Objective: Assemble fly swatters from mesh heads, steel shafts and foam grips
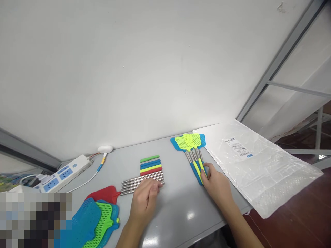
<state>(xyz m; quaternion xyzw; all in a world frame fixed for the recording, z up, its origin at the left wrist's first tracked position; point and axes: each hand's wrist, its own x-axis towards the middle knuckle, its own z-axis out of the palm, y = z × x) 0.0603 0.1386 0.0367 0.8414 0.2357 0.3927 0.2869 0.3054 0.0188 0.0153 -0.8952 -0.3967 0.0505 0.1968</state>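
Note:
My left hand (145, 199) is over the near edge of a row of silver telescopic rods (129, 186), its fingers closed on the nearest rod; the fingertips are partly hidden. Beyond the rods lie loose handle grips: green (150, 158), blue (150, 163), yellow (150, 168) and red (151, 171). On the right, my right hand (216, 182) pinches the handle end of a fly swatter in a fanned group of assembled fly swatters (191, 140) with yellow and blue heads. Loose swatter heads, red (104, 194), blue (88, 217) and green (104, 220), overlap at the left.
A white plastic mailing bag (253, 172) with a label lies over the table's right end and hangs past its edge. A power strip (64, 174) with a plug stands at the back left, near a white device (105, 149) with a cable. A wall (155, 86) rises behind.

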